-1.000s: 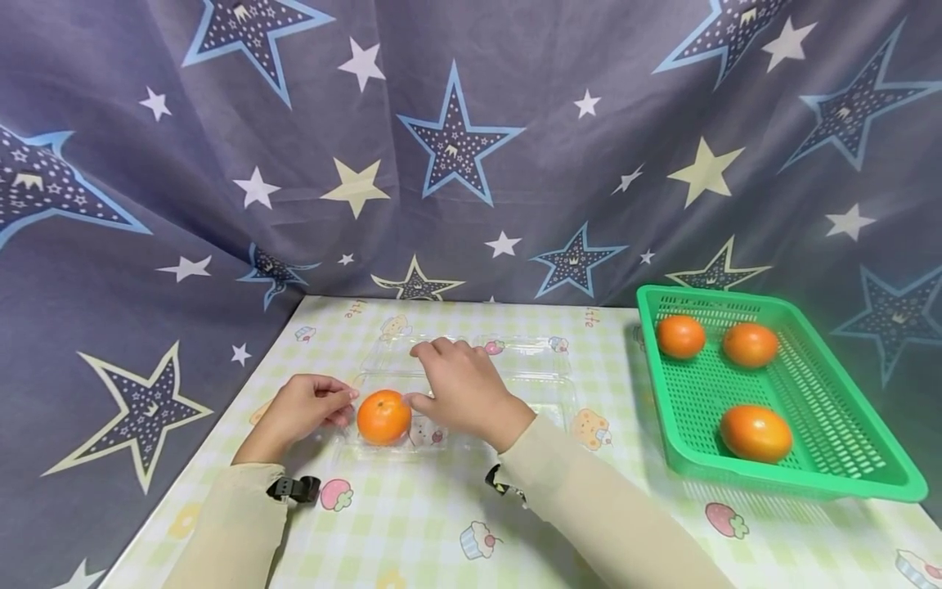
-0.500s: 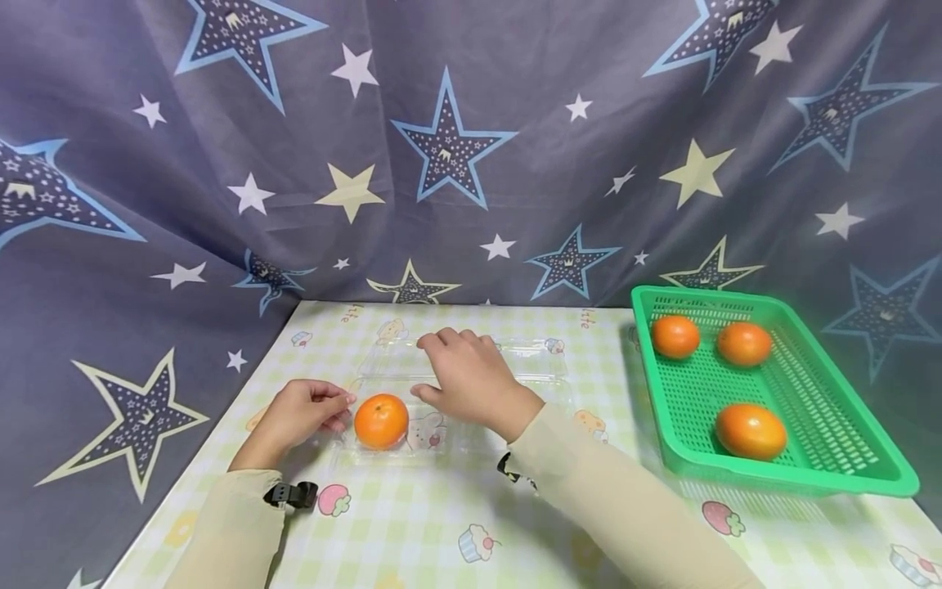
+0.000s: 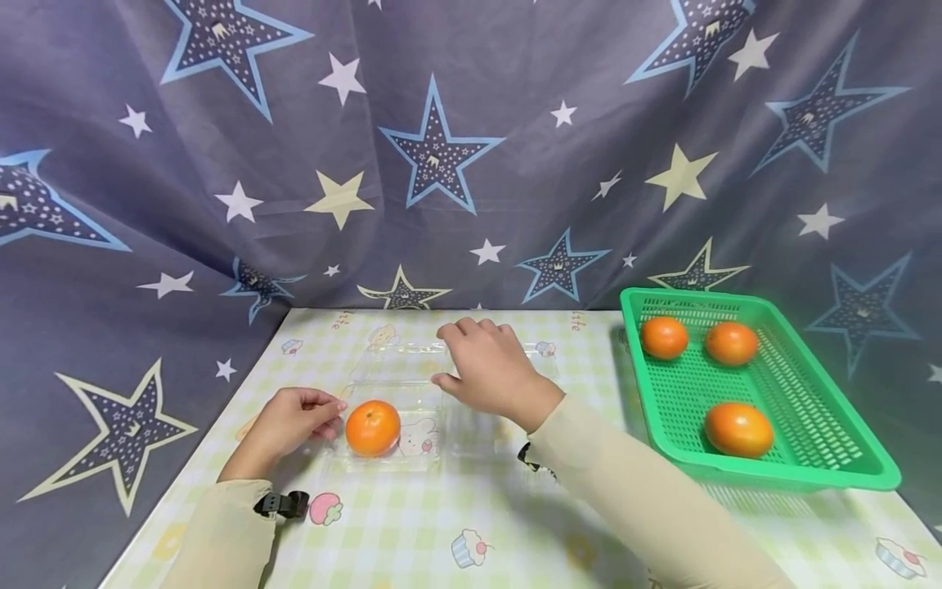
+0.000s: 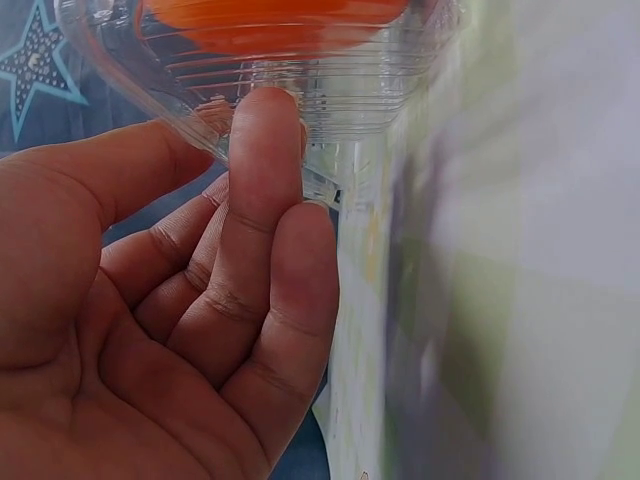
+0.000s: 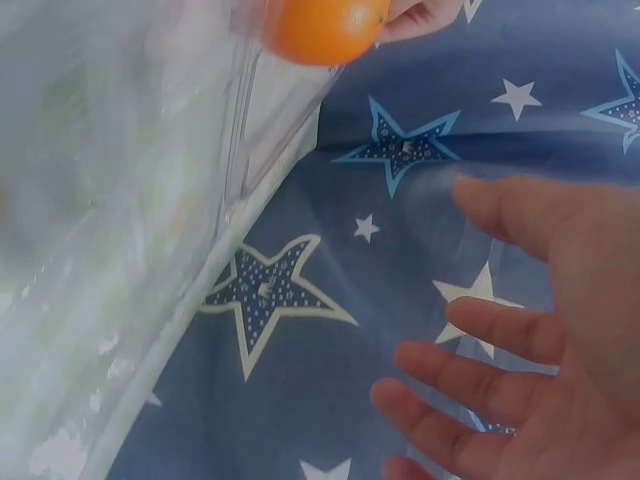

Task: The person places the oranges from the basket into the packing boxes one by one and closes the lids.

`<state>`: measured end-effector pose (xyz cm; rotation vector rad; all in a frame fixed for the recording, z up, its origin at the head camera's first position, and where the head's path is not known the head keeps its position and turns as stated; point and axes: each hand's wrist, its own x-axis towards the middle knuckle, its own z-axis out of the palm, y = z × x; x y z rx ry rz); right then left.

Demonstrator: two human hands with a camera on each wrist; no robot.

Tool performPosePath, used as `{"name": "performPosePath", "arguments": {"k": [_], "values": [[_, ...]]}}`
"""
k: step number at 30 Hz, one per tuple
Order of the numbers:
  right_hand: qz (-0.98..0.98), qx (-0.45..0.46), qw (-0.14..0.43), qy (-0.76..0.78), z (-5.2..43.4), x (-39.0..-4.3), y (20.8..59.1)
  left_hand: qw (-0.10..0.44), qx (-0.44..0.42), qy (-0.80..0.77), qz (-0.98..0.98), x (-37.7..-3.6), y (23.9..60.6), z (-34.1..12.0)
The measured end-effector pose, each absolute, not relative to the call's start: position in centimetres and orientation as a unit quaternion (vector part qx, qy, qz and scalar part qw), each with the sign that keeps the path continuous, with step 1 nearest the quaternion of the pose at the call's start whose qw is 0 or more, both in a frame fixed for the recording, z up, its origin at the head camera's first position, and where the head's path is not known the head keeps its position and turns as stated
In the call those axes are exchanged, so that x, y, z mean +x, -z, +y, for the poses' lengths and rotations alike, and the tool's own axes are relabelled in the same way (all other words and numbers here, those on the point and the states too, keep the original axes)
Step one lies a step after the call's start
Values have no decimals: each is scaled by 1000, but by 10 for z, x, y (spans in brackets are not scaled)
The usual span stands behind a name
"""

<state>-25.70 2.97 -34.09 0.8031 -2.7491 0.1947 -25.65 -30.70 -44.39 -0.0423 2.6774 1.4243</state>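
A clear plastic clamshell box [image 3: 423, 463] lies with its lid folded back on the table. One round orange [image 3: 373, 428] sits in its left compartment, also visible at the top of the right wrist view. At the box's left edge my left hand [image 3: 283, 425] pinches the rim between thumb and fingers; the left wrist view shows the fingertips against the ribbed plastic wall. My right hand [image 3: 496, 368] hovers over the box's right part, fingers spread and holding nothing. It hides some of the lid and right compartment.
A green plastic basket [image 3: 832, 478] with three oranges inside, one of them an orange [image 3: 739, 429] at its front, stands on the right of the checked tablecloth [image 3: 397, 523]. A star-patterned curtain [image 3: 456, 245] hangs behind and beside the table.
My right hand has moved rightward, away from the orange, which stays in the box. My left hand keeps its place at the box's edge. The head view has shifted slightly.
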Motion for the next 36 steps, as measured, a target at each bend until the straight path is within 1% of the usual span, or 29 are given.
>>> {"name": "performPosePath", "arguments": {"k": [11, 18, 27, 36], "values": [[-949, 271, 146, -70, 54, -262, 334, 58, -15, -478, 876, -257, 445, -306], [-947, 267, 162, -79, 69, -263, 329, 55, -14, -476, 878, -258, 447, -306], [-955, 242, 151, -81, 94, -268, 327, 55, -18, -474, 879, -257, 445, -306], [-953, 235, 169, -86, 113, -272, 327, 54, -20, -473, 879, -256, 446, -308]]}}
